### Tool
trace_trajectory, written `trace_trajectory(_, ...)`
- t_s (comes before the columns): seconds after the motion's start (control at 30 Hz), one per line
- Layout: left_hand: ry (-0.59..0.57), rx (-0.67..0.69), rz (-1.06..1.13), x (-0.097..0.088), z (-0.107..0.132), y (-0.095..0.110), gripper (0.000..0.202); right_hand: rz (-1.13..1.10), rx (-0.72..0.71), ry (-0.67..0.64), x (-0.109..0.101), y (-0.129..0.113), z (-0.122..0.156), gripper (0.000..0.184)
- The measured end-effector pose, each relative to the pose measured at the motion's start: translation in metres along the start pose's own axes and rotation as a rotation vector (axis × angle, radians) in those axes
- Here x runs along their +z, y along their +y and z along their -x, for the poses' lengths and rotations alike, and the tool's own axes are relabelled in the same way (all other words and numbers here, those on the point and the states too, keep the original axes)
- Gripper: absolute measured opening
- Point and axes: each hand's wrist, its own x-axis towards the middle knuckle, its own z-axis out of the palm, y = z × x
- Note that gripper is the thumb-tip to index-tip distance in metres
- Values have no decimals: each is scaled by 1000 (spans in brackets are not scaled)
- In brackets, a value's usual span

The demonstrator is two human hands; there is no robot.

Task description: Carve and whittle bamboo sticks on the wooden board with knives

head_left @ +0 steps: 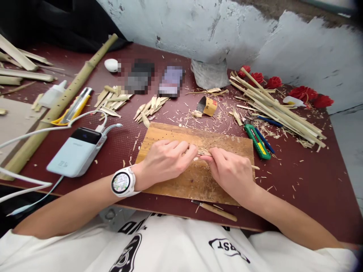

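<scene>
Over a worn wooden board [176, 185], my left hand [168, 158] and my right hand [232, 170] meet with fingers pinched close together. Both grip a thin bamboo strip [255, 167], whose pale end sticks out past my right hand. Between the fingertips only a short, dark-looking bit of it shows; the rest is hidden by my hands. A wooden-handled carving knife [218, 211] lies at the board's near edge. To the right of the board rests a green utility knife [257, 141].
Bamboo sticks [278, 109] and red flowers [303, 93] lie at the right. A sandpaper roll [208, 106] stands among shavings behind the board. At left are a power bank [75, 155] with cables, a yellow cutter [76, 107], a long bamboo pole [76, 81] and carved pieces [151, 107].
</scene>
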Motion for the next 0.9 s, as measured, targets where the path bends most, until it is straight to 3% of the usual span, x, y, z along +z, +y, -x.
trace_trajectory(0.23, -71, -62, 102, 8, 9, 10, 11, 29, 57, -59, -2, -4, 5, 37)
trace_trajectory(0.9, -100, -166, 127, 10, 8, 19, 14, 82, 89, -101, 1, -7, 5, 40)
